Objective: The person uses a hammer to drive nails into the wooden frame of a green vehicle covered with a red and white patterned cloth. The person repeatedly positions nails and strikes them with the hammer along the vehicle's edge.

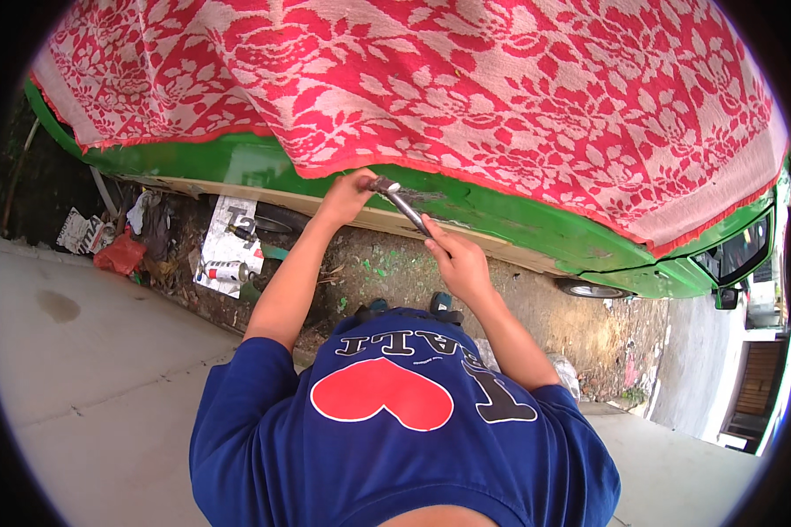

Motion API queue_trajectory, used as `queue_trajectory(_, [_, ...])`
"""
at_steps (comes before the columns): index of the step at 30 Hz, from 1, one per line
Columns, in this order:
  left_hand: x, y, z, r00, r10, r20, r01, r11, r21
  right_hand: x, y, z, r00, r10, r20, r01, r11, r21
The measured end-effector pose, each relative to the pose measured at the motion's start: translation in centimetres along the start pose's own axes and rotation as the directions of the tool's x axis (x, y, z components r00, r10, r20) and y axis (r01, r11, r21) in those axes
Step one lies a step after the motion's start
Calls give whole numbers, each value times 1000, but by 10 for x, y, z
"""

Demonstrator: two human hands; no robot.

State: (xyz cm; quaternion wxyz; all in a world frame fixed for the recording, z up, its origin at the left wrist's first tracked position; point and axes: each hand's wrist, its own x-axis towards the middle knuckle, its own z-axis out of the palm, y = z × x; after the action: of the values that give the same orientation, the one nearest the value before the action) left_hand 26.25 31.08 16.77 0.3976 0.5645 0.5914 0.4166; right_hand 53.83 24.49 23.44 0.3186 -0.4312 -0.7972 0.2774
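Observation:
My right hand [460, 262] is closed round the handle of a hammer [406, 211], which slants up and left from my fist. The hammer's head lies right by the fingertips of my left hand [346, 197]. Those fingers are curled together at the edge of a green car body [510, 218]; whatever they pinch is hidden. Scraped, greyish patches mark the green panel just right of the hammer head. A red and pale floral cloth [501, 97] drapes over the car, its hem hanging just above both hands.
Below the car's left part, a spray can [227, 270] lies on a printed white sheet [237, 233]. Farther left sits a crumpled red plastic bag [121, 253] among litter. The car's side mirror [726, 299] juts out at far right. Pale concrete [105, 378] borders the dirt strip.

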Motion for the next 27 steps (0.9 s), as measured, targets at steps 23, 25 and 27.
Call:
queue_trajectory(23, [-8,-22,5,992,88,-86,-107,962,-252,-30,13,-10,910,414,36,-391,823,413])
queue_trajectory(25, [-6,-30,5,991,88,-104,-112,959,-259,-30,14,-8,911,410,40,-390,826,408])
queue_trajectory(27, [-4,-36,5,989,93,-116,-121,957,-264,-31,13,-8,910,412,45,-394,826,404])
